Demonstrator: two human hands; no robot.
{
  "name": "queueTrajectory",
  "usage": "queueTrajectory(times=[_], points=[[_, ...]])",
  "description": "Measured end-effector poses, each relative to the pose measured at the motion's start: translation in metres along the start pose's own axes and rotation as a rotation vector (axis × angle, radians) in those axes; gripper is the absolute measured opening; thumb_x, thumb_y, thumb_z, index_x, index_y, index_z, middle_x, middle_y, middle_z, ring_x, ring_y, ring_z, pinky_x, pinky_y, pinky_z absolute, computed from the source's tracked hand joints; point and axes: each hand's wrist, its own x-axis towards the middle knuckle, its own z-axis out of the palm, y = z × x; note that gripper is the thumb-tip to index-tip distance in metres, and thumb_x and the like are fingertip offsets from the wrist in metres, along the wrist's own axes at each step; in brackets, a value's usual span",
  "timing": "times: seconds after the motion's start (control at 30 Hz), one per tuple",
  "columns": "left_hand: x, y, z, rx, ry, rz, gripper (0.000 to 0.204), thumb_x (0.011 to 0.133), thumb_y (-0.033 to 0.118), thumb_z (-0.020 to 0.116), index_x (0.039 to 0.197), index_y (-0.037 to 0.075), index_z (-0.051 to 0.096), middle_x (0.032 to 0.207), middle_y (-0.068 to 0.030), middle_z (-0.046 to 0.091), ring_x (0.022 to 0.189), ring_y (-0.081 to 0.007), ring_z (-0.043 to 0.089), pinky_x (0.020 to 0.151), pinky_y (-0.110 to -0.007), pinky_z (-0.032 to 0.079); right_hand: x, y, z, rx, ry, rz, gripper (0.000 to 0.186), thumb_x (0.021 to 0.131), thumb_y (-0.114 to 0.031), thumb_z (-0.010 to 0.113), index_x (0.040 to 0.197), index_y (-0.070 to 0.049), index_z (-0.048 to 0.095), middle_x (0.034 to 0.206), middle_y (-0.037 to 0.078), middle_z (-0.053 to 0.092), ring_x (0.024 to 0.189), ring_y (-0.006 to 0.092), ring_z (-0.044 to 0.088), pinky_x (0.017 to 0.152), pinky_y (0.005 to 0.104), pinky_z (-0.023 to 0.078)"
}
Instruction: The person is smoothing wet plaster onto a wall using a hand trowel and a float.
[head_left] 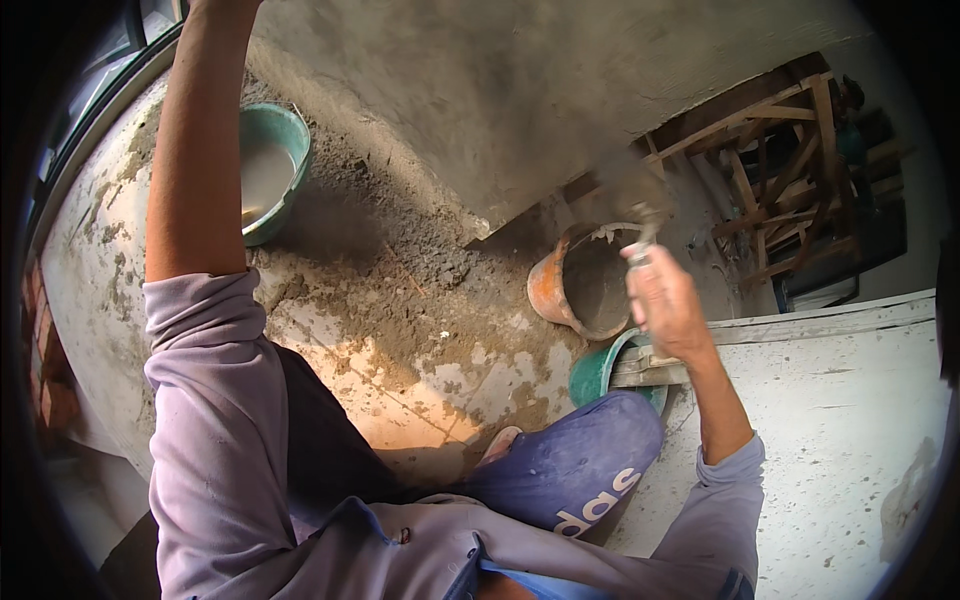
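Observation:
My right hand [667, 305] is closed around the handle of a trowel [645, 222]. Motion smears the blade, which points away from me toward the grey plastered wall [440, 70]. Just left of this hand stands an orange, mortar-stained bucket [549, 292], tilted, with grey material inside. My left forearm [197, 170] stretches up past the top edge, so the hand itself is out of sight. Beside that forearm sits a green tub [300, 190] holding cloudy greyish water, partly covered by the arm.
Wet mortar [440, 270] lies along the wall's foot on the splattered floor. A second green bucket [592, 376] stands by my knee, near wooden boards [790, 330] and a white speckled surface [820, 420]. At the far right is a wooden frame [825, 140].

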Motion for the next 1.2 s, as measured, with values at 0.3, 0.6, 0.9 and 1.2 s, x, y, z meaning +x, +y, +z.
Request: queueTrajectory(times=[0.3, 0.6, 0.9, 1.2], points=[[-0.016, -0.026, 0.014, -0.084, 0.008, -0.035, 0.024, 0.104, 0.014, 0.045, 0.122, 0.004, 0.058, 0.116, -0.0096, 0.066, 0.105, -0.0197, 0.067, 0.086, -0.035, 0.058, 0.007, 0.046, 0.015, -0.094, 0.018, 0.078, 0.035, 0.106, -0.032, 0.045, 0.111, 0.002, 0.054, 0.076, 0.015, 0.058, 0.066, 0.024, 0.061, 0.06, 0.0412, 0.047], [-0.118, -0.037, -0.049, 0.627, 0.148, -0.427, 0.04, 0.102, 0.041, 0.059, 0.125, 0.008, 0.057, 0.114, -0.0075, 0.064, 0.104, -0.0223, 0.064, 0.094, -0.036, 0.055, -0.074, 0.013, -0.015, 0.716, 0.655, -0.262, 0.054, 0.109, -0.039, 0.035, 0.132, 0.009, 0.045, 0.085, 0.009, 0.053, 0.052, 0.0094, 0.049, 0.042, 0.023, 0.043], [-0.416, -0.14, -0.075, 0.764, 0.221, -0.862, 0.055, 0.11, 0.049, 0.026, 0.131, 0.003, 0.047, 0.121, -0.0191, 0.06, 0.107, -0.0299, 0.065, 0.09, -0.045, 0.06, -0.088, 0.043, 0.013, 1.434, 0.527, 0.131, 0.047, 0.109, -0.039, 0.036, 0.131, 0.001, 0.047, 0.086, 0.01, 0.053, 0.049, 0.015, 0.049, 0.04, 0.0294, 0.044], [-0.433, -0.187, -0.041, 0.673, 0.367, -0.772, 0.05, 0.111, 0.042, 0.033, 0.133, 0.001, 0.052, 0.122, -0.014, 0.062, 0.109, -0.0273, 0.063, 0.095, -0.043, 0.053, -0.048, 0.123, 0.021, 1.355, 0.521, 0.325, 0.041, 0.108, -0.036, 0.042, 0.128, -0.001, 0.051, 0.081, 0.007, 0.053, 0.049, 0.0139, 0.052, 0.042, 0.0282, 0.044]])
